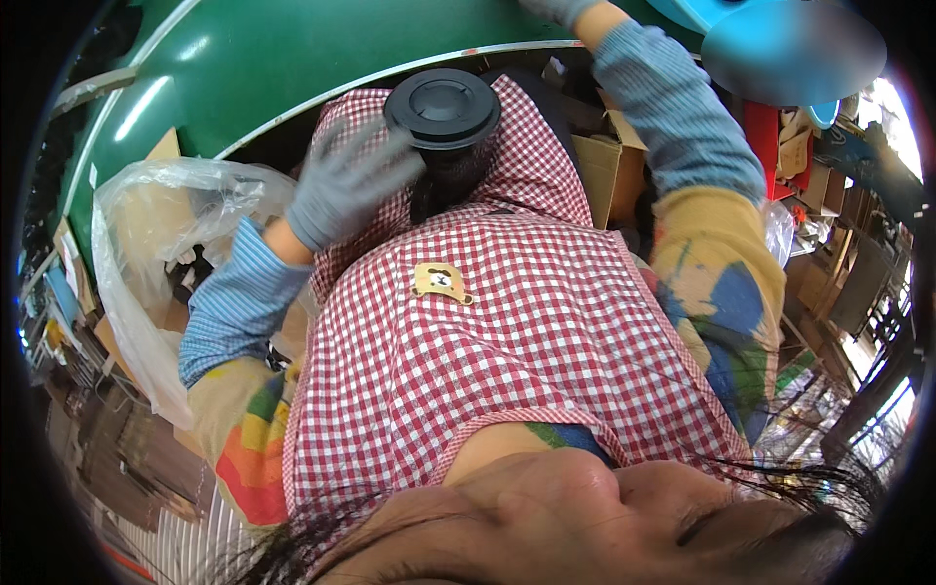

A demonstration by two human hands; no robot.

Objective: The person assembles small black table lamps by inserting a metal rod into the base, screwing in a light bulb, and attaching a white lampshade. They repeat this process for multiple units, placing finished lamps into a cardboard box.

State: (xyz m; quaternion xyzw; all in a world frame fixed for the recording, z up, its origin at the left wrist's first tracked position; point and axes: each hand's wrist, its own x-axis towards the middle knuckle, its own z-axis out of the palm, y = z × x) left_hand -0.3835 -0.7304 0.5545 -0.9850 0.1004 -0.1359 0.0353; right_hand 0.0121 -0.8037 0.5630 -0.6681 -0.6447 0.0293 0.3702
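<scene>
My left hand [343, 187], in a grey glove and blurred by motion, lies against the side of a black container [450, 174] with a round ribbed black lid [442, 105]. Its fingers curl around the container just under the lid, in front of my red-and-white checked apron [507, 331]. My right arm in a blue striped sleeve reaches up and away. My right hand [558, 10], also in a grey glove, is mostly cut off at the top edge, over the green table [244, 58]. What it touches is hidden.
The green table has a pale curved rim running across the top. A clear plastic bag [146, 229] holding cardboard scraps hangs at my left. Cardboard boxes [606, 166] stand under the table, with a red item [760, 132] and a light blue object [780, 49] at top right.
</scene>
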